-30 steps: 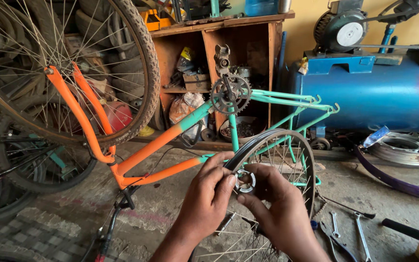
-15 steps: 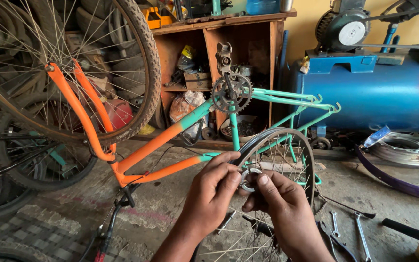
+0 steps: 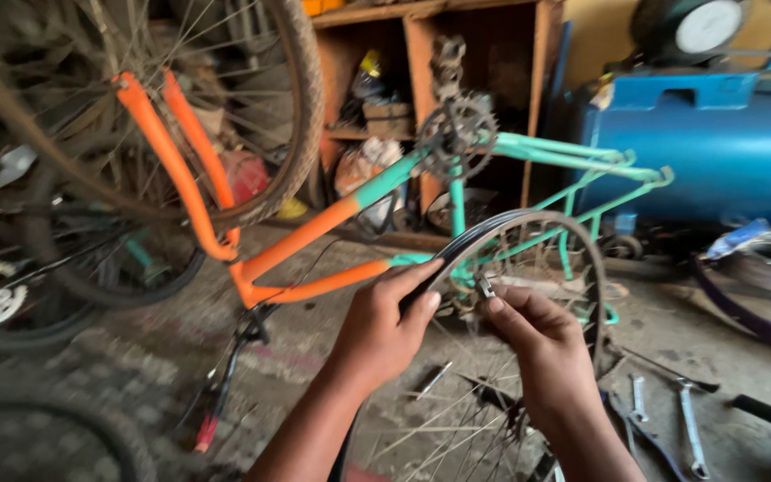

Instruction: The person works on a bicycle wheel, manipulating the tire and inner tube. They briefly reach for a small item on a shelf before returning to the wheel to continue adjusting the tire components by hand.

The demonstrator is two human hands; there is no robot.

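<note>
Nearest the camera, the left hand (image 3: 384, 326) curls its fingers over the black rim of a spoked bicycle wheel (image 3: 510, 225), thumb stretched along the rim's edge, gripping it. Just beside it, the right hand (image 3: 537, 344) pinches a small silvery metal part (image 3: 485, 287) between thumb and forefinger, held right against the inner side of the same rim, touching or nearly touching it. The wheel stands upright in front of the person, its thin spokes fanning down between the forearms. On the concrete floor (image 3: 136, 357) to the right lie several grey metal spanners (image 3: 689, 428). Behind the wheel an upturned orange and teal bicycle frame (image 3: 314, 234) rests with its toothed chainring (image 3: 457, 134) uppermost. Farther back stand a brown wooden shelf unit (image 3: 421, 54) crammed with parts and, to the right, a large blue cylindrical tank (image 3: 716, 152).
</note>
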